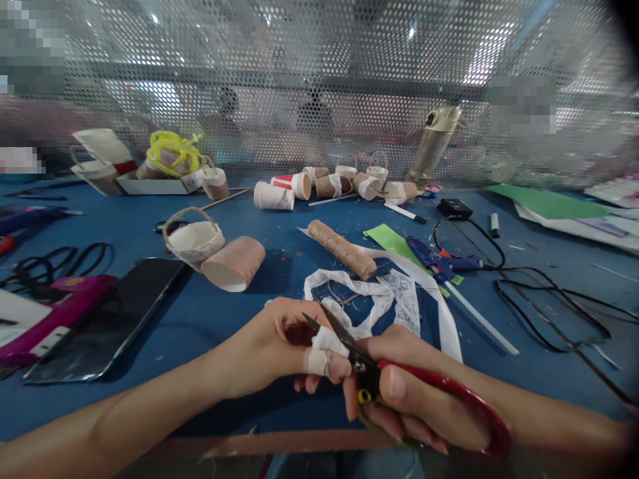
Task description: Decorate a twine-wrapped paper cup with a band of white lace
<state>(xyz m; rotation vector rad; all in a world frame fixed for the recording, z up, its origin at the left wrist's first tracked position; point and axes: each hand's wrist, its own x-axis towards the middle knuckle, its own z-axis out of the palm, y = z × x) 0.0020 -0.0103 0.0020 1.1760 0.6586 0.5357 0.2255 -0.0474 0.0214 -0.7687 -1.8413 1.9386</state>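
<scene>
My right hand [419, 392] is closed round the red handles of a pair of scissors [367, 372], whose blades stand apart and point up and left. Between the blades is the white end of a lace ribbon [327, 340], which my left hand [294, 339] pinches; a bandage wraps the left thumb. More white lace trim [369, 289] lies in loops on the table just beyond my hands. Behind it rests a roll of brown twine [342, 248]. A small paper-cup basket [194, 238] with a twine handle stands beside a twine-coloured cup [235, 264] lying on its side.
A blue glue gun [436, 258] and its black cable lie to the right. To the left are a phone [107, 319] and a magenta object [60, 313]. Paper cups [274, 196], small baskets and a bottle [434, 143] line the back by a perforated metal screen [259, 80].
</scene>
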